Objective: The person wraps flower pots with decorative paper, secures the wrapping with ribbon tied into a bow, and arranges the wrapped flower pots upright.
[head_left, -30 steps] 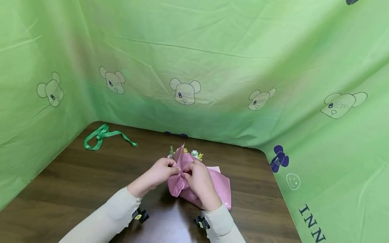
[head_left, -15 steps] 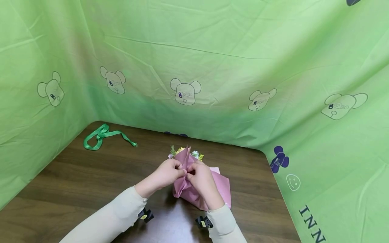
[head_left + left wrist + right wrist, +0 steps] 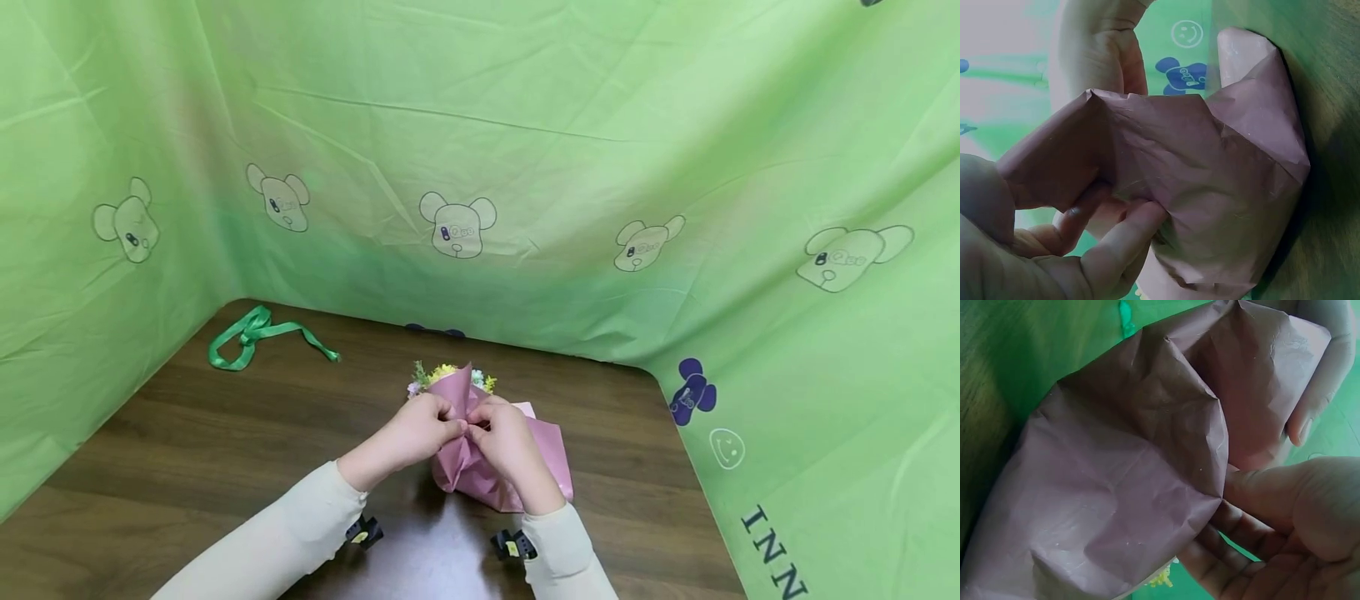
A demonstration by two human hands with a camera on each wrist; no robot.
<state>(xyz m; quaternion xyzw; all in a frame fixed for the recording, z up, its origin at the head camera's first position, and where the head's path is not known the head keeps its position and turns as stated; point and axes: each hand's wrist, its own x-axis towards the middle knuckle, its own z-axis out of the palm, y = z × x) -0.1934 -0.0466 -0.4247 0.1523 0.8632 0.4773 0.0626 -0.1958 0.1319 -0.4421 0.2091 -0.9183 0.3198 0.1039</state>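
Note:
Pink wrapping paper (image 3: 551, 450) is gathered into creases around a small bunch of flowers (image 3: 442, 372), whose yellow and white heads and green sprig peek out at the far end. My left hand (image 3: 420, 429) pinches the gathered paper between thumb and fingers from the left. Opposite it, my right hand (image 3: 510, 437) pinches the same gather, the fingertips of both hands nearly meeting. A pointed fold of paper stands up between them. In the right wrist view, creased paper (image 3: 1110, 500) covers much of the frame, and the stems are hidden inside.
A looped green ribbon (image 3: 255, 332) lies on the brown wooden table (image 3: 300, 400) at the back left. Green cloth (image 3: 465, 125) with printed bear heads stands around the table's back and sides.
Both hands have shifted slightly right, the left one more. The upright fold of paper has moved right with them, and more yellow flowers show at left. The ribbon stays where it was.

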